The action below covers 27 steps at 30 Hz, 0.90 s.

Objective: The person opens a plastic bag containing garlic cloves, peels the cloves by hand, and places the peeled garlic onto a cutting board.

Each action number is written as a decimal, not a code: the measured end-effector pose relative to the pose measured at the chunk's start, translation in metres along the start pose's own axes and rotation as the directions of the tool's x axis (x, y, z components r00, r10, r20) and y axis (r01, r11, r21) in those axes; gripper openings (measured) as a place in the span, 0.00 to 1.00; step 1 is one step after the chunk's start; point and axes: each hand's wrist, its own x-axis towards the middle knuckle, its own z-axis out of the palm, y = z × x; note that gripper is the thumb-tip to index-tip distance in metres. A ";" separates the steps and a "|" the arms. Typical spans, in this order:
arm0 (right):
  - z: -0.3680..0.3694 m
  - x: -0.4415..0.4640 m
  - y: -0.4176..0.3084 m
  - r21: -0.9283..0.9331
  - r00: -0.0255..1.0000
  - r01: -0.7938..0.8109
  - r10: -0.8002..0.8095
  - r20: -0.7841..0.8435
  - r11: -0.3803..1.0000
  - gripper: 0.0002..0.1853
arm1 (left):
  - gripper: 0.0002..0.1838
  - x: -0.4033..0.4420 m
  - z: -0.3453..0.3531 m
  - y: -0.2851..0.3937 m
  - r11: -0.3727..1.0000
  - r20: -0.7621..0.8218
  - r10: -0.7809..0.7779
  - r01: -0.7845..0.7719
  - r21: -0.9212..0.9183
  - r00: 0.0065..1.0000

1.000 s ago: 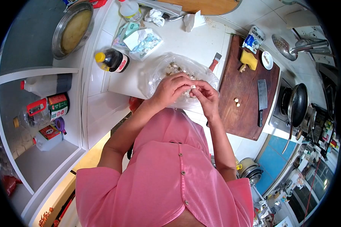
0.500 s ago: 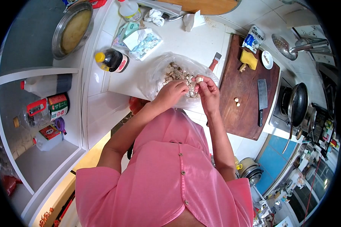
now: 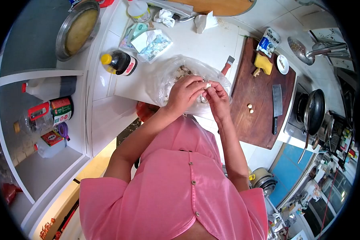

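Note:
A clear plastic bag [image 3: 162, 78] lies open on the white counter with pale and brown pieces [image 3: 182, 72] inside, perhaps garlic or peelings. Over it my two hands meet. My right hand [image 3: 218, 98] pinches a small white piece [image 3: 207, 86], which looks like a garlic clove. The fingertips of my left hand [image 3: 184, 94] are closed against that same piece from the other side; whether they hold anything of their own is hidden. Two small pale cloves [image 3: 250, 108] rest on the brown cutting board [image 3: 244, 124], right of the bag.
A cleaver [image 3: 277, 106], yellow cloth [image 3: 263, 64] and small white dish [image 3: 282, 64] are on the board. A red-handled peeler [image 3: 227, 66] lies beside it. Left of the bag are a dark sauce bottle [image 3: 120, 63] and a tissue pack [image 3: 152, 44]. A wok [image 3: 316, 112] sits far right.
My left hand has come up from low over the bag's pieces and rejoined my right hand at the white piece. My right hand has tilted slightly inward, still holding it.

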 end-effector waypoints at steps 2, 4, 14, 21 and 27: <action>0.006 -0.001 -0.001 0.022 1.000 -0.005 0.006 -0.026 1.000 0.10 | 0.11 0.002 0.002 0.001 1.000 0.001 0.012 -0.012 -0.009 1.000; 0.006 -0.002 -0.001 0.049 1.000 -0.012 0.013 -0.023 0.999 0.10 | 0.11 0.001 0.006 -0.002 0.999 -0.007 0.033 -0.033 -0.010 0.999; 0.008 -0.006 0.002 0.116 0.997 -0.038 0.045 -0.066 0.993 0.09 | 0.07 -0.001 0.009 -0.003 0.998 -0.023 0.066 -0.066 -0.009 0.998; 0.007 -0.005 0.006 0.123 0.995 -0.044 0.055 -0.081 0.991 0.09 | 0.05 0.003 0.008 -0.005 0.998 0.098 0.052 -0.049 -0.031 0.994; 0.005 -0.002 0.012 0.253 0.988 -0.028 0.066 -0.142 0.967 0.08 | 0.05 -0.004 0.009 -0.009 0.997 0.071 0.024 -0.019 -0.078 0.997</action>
